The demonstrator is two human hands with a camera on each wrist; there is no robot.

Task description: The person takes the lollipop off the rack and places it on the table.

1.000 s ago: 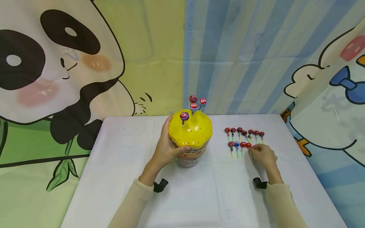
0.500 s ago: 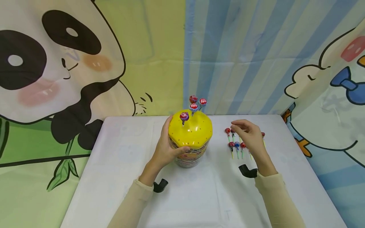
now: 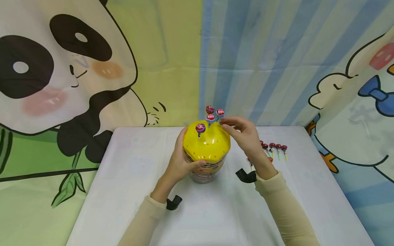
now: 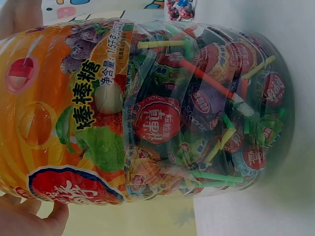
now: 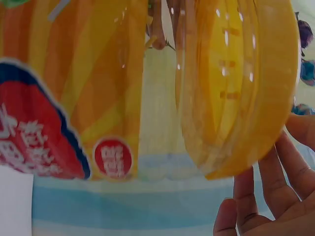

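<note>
A clear plastic lollipop jar with an orange label stands on the table, capped by a yellow lid dotted with small holes. Several wrapped lollipops stick up from the lid. My left hand grips the jar's upper left side, thumb across the front. Many lollipops show through the wall in the left wrist view. My right hand is at the lid's right edge, thumb and index tips apart beside the rightmost lollipop. In the right wrist view its fingers are spread by the lid.
Right of the jar, loose lollipops lie in rows on the white table, partly hidden by my right forearm. A cartoon-printed curtain hangs behind the table.
My right hand has moved left from the lollipop rows, across to the right edge of the lid. The left hand keeps its grip on the jar.
</note>
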